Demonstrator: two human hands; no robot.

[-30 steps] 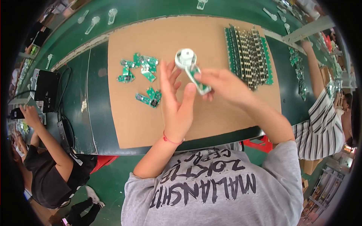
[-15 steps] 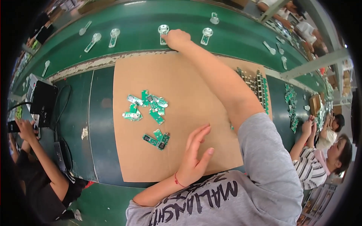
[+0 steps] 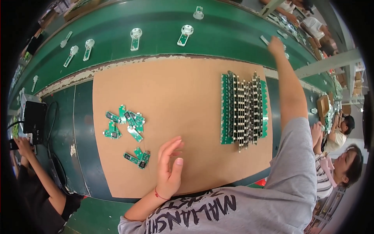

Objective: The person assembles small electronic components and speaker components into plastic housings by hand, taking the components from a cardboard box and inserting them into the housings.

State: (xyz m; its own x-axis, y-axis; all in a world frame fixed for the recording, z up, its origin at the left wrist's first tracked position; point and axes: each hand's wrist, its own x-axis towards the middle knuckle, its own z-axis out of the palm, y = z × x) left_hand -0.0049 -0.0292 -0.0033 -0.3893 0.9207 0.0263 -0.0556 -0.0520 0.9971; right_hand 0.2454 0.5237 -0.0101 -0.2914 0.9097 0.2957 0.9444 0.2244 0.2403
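My right hand (image 3: 276, 46) reaches far out over the green belt at the right, beside a slim white plastic housing (image 3: 265, 39). Its fingers are too small and partly hidden to make out a grip. Low over the cardboard sheet (image 3: 183, 101), my left hand (image 3: 170, 169) is held open, thumb apart from loosely bent fingers, with nothing in it. To its left lie a small group of green circuit boards (image 3: 139, 156) and a larger loose pile of them (image 3: 132, 121). A dense row of circuit board panels (image 3: 244, 111) stands on the sheet's right side.
Several white round-headed housings with green boards lie along the belt (image 3: 159, 43), one (image 3: 186, 34) near its middle. A black boxy device (image 3: 35, 119) with cables stands at the left. Co-workers sit on both sides; a metal post (image 3: 327, 64) slants in at the right.
My right hand has left a white housing at the belt's middle and swung to the far right. That housing stays on the belt. The view has turned right, uncovering the panel row.
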